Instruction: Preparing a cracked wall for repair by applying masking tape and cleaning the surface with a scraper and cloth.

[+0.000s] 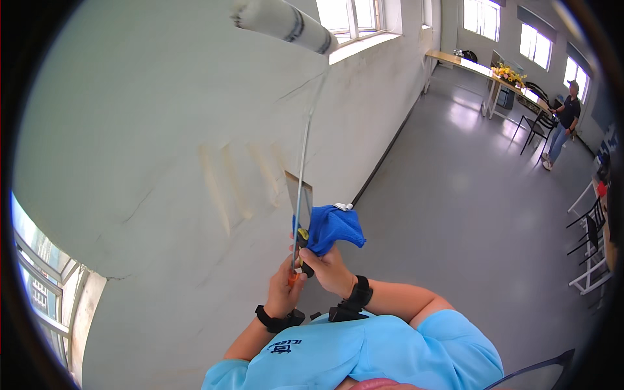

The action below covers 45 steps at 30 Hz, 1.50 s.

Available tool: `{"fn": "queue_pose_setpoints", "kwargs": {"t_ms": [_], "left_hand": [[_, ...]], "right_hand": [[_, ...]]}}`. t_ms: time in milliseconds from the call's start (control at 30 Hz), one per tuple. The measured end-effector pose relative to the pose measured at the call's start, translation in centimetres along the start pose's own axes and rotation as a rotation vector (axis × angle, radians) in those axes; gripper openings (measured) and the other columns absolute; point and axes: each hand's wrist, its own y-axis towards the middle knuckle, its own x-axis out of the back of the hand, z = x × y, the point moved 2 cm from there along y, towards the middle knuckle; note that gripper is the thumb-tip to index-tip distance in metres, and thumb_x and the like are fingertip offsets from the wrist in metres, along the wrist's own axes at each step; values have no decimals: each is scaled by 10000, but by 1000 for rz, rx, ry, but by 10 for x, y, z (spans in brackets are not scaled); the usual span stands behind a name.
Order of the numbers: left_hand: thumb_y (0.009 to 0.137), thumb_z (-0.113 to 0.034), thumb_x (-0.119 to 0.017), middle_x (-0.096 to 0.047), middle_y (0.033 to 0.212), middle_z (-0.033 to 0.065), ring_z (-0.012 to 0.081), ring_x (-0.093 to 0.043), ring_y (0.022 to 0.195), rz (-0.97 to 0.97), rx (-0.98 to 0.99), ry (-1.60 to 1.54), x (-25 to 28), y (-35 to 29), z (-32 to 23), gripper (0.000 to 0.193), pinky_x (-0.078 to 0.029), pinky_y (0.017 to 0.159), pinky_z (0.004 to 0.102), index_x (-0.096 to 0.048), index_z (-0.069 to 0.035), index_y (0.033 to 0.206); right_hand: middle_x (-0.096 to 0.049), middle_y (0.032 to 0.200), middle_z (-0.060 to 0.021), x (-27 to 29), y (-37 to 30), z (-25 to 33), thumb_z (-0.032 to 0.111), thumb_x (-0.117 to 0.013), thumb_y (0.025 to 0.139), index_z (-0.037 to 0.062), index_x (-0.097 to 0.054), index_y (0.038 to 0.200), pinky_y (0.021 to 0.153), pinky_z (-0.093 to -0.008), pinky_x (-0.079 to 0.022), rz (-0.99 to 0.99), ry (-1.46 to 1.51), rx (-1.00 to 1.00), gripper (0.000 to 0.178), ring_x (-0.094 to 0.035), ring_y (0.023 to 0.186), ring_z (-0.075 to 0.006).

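Note:
My left hand [284, 290] is closed round the orange handle of a paint roller [286, 26]. Its thin metal rod runs up to a white sleeve with dark bands, raised near the window. Close beside it, my right hand [333, 272] grips a scraper [303, 199] with a black and yellow handle and a wide metal blade pointing up. A blue cloth [338, 229] is bunched in the same hand. Both hands are before a pale wall [162, 130] bearing several tan streaks [235, 181]. The roller's rod crosses in front of the blade.
Cracks mark the wall, and windows [351, 16] open in it ahead and at lower left. Grey floor [422, 208] stretches to the right. Farther off are a long table [468, 64] with yellow flowers [507, 73], black chairs [538, 127] and a standing person [567, 123].

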Motion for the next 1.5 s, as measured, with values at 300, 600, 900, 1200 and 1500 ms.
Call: {"fn": "queue_pose_setpoints", "kwargs": {"t_ms": [300,600,900,1200,1500], "left_hand": [[827,-3,-538,-526,1004,82,109,-533,681,335,-218,34,-81,59,4,567,-456,580,258,-266,-74,1319],[833,-88,-574,-482,987,81,135,-534,922,587,-17,-261,-105,120,58,475,-443,775,275,-309,-53,1226],[860,-199,-545,-442,787,4,71,-442,671,801,357,-412,-111,143,82,332,-399,607,217,-385,-41,1105],[882,-190,-494,-461,777,-4,64,-439,630,627,185,-290,-124,130,78,227,-393,579,205,-394,-45,1026],[882,-231,-514,-472,776,6,74,-452,628,582,228,-285,-140,112,56,349,-388,574,204,-374,-21,1122]], "right_hand": [[-580,900,-56,88,0,39,47,-579,812,12,-491,1037,639,-231,-482,-310,17,100,244,-575,759,-113],[-539,715,-21,145,52,64,70,-556,829,42,-497,895,543,-211,-427,-549,-180,261,93,-531,616,-88],[-512,744,-15,201,111,86,70,-578,824,79,-431,921,573,-244,-456,-531,-100,227,176,-531,623,-105],[-560,822,-40,205,113,96,119,-580,839,36,-501,933,608,-256,-480,-413,-156,237,148,-554,677,-104],[-561,818,-44,220,115,94,108,-576,831,33,-494,934,596,-274,-490,-262,-79,137,151,-556,663,-110]]}}
